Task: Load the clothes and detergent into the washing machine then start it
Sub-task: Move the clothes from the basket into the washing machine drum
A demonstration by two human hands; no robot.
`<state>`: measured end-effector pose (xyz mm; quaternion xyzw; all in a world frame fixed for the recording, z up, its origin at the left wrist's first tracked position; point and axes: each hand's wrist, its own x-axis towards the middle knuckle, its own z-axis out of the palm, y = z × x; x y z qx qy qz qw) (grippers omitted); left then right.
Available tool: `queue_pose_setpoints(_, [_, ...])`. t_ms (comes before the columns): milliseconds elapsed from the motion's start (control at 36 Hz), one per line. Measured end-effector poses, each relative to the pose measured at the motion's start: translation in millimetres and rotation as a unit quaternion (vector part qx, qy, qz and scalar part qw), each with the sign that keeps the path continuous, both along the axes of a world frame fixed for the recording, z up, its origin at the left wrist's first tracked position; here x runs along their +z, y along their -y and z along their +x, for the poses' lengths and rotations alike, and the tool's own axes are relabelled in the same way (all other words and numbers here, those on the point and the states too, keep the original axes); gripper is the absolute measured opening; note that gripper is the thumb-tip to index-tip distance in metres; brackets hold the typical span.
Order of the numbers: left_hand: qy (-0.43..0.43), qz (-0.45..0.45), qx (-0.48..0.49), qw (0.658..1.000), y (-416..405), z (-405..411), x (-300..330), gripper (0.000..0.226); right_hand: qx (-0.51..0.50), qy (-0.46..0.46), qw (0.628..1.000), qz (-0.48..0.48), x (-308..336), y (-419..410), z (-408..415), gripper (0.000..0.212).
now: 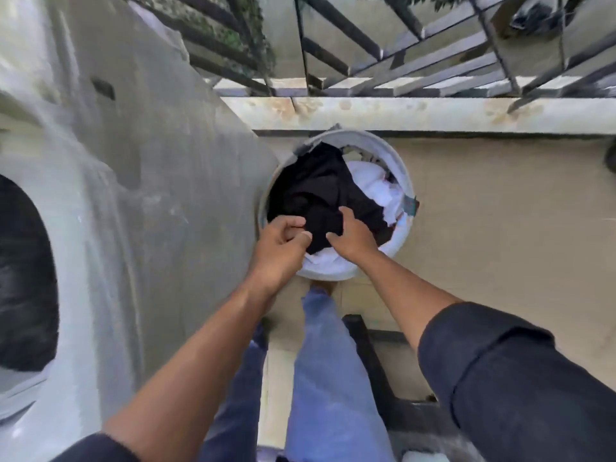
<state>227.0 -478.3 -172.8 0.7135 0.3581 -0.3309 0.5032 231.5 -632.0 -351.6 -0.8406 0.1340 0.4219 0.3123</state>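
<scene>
A round white bucket (401, 168) stands on the floor ahead of me, filled with clothes. A black garment (320, 188) lies on top, with white cloth (376, 188) under it at the right. My left hand (283, 248) grips the near edge of the black garment with curled fingers. My right hand (353, 235) pinches the same garment just beside it. The grey washing machine (150, 195) fills the left side, its dark drum opening (23, 278) at the far left.
A black metal railing (400, 55) on a stained concrete ledge (400, 111) runs behind the bucket. My legs in blue trousers (326, 378) stand just below the bucket. A dark frame (373, 358) lies on the tan floor (500, 211) at right.
</scene>
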Motion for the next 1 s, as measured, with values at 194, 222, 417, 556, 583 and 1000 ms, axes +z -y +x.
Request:
queue_pose_setpoints(194, [-0.02, 0.043, 0.001, 0.999, -16.2, 1.2, -36.4, 0.019, -0.091, -0.028, 0.995, 0.013, -45.4, -35.0, 23.3, 0.066])
queue_pose_setpoints(222, [-0.018, 0.043, 0.004, 0.999, -17.6, 1.3, -38.0, 0.02, -0.096, -0.021, 0.995, 0.004, -49.9, -37.2, 26.2, 0.049])
queue_pose_setpoints(417, [-0.015, 0.035, 0.06, 0.998, -17.2, -3.4, -37.7, 0.035, -0.12, 0.034, 0.992, -0.014, -13.7, -41.9, 20.8, 0.006])
queue_pose_setpoints(556, [0.007, 0.023, 0.074, 0.997, -16.0, -15.9, -21.0, 0.057, -0.134, 0.121, 0.983, 0.032, 76.3, -38.8, 7.1, 0.011])
queue_pose_setpoints(583, [0.013, 0.017, 0.071, 0.997, -16.8, -18.7, -14.5, 0.06, -0.141, 0.129, 0.981, 0.044, 95.5, -38.0, 4.7, 0.009])
queue_pose_setpoints(1000, [0.136, 0.047, -0.091, 0.985, -60.9, -58.2, 85.6, 0.089, -0.227, 0.175, 0.85, 0.442, 383.2, -11.1, 14.0, 0.011])
